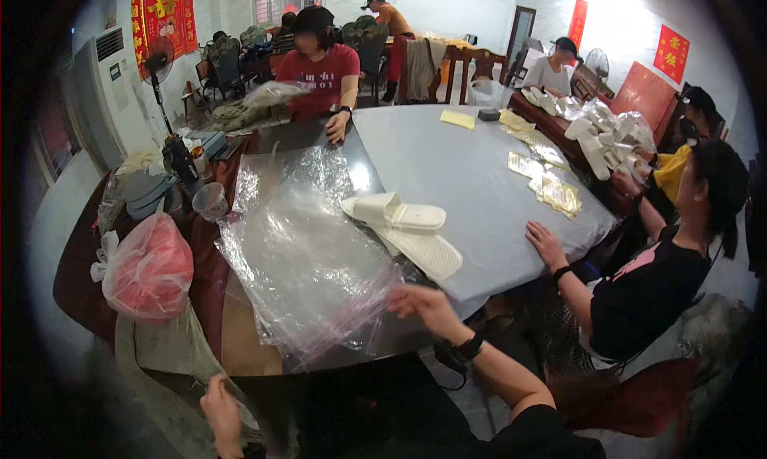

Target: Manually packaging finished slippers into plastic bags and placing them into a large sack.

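Observation:
My left hand is at the lower left, its fingers closed on the edge of a grey-green woven sack that hangs beside the table. At the table's near edge, my right hand is held with loosely bent fingers apart and nothing visible in them. Its fingertips are close to the corner of a pile of clear plastic bags; whether they touch is unclear. Beyond that hand lies a pair of cream slippers, one partly on top of the other.
A red bundle in a clear bag sits left, near a plastic cup and a dark bottle. Gold packets and a heap of pale slippers lie right. One co-worker stands across; another sits right.

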Tool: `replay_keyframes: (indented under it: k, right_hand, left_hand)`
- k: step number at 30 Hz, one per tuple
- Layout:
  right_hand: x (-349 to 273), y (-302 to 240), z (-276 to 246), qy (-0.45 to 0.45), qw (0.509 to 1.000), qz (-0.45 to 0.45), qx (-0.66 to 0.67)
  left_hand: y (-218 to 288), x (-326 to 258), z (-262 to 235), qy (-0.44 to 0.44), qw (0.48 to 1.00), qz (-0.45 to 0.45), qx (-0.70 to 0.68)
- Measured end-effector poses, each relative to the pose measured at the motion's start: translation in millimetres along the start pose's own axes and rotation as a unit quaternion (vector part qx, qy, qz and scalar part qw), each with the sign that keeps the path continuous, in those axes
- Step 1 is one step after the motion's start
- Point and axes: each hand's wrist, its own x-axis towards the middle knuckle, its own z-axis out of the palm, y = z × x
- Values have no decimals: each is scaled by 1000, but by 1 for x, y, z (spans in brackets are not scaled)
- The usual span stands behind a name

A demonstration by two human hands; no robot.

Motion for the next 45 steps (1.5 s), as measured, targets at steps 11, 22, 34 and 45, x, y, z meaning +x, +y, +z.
replay_keyframes:
  k: [11,22,34,45]
  right_hand:
    - [1,-126,-45,0,897,-181,403]
    - [-12,-103,60,-206,816,-300,-449]
    - [-7,-86,54,-62,794,-200,-571]
    - [11,-29,-68,122,802,-4,-585]
  left_hand:
    - [101,-2,74,-212,900,245,-293]
    - [197,3,82,-131,785,590,137]
    - [171,13,85,-120,797,573,150]
    - [112,59,125,-154,892,404,134]
